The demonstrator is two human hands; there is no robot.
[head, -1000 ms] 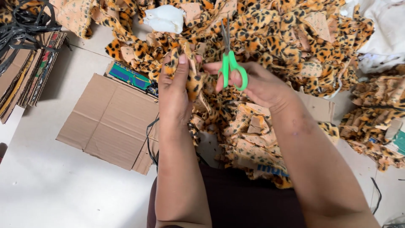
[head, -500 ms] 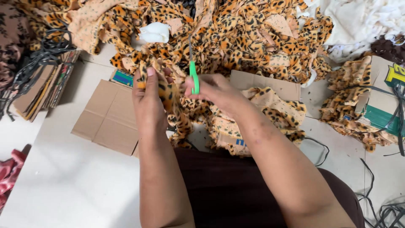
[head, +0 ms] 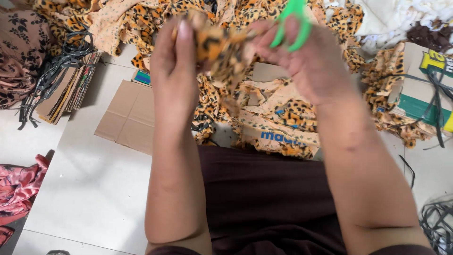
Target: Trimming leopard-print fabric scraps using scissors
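- Underfoot: pale tiled floor (head: 89, 189), seen from above; the person sits on it, dark garment (head: 264, 203) across the lap at lower centre.
- Flattened brown cardboard sheet (head: 125, 118), left of centre, lying flat on the floor beside the left forearm.
- Stack of folded cardboard (head: 61, 97) at the left edge, with a tangle of black strapping (head: 56, 63) draped over it.
- Pink patterned cloth (head: 19, 186), lower left corner; darker floral cloth (head: 21, 52), upper left.
- Heap of leopard-print fabric offcuts (head: 137, 19), spread across the top of the frame and down to the lap at centre; several pieces show their plain tan backing.
- Cardboard box, green and yellow print (head: 420, 94), right edge, crossed by black straps; white fluffy cloth (head: 401, 19) in the upper right corner.
- Loose black straps (head: 436, 222), lower right.
- Left hand (head: 174, 71), upper centre-left: fingers closed, thumb and fingertips pinching one end of the leopard-print scrap (head: 222, 52).
- Leopard-print scrap: raised above the heap at upper centre, bunched between the two hands; its long axis runs roughly left to right, with a loose end hanging down. Motion blur hides finer detail.
- Right hand (head: 311, 61), upper centre-right: fingers curled through the green scissors (head: 292, 23) and also gripping the scrap's right end.
- Green scissors: handle loops at the top edge; the blades are out of view, so which way they point cannot be told.
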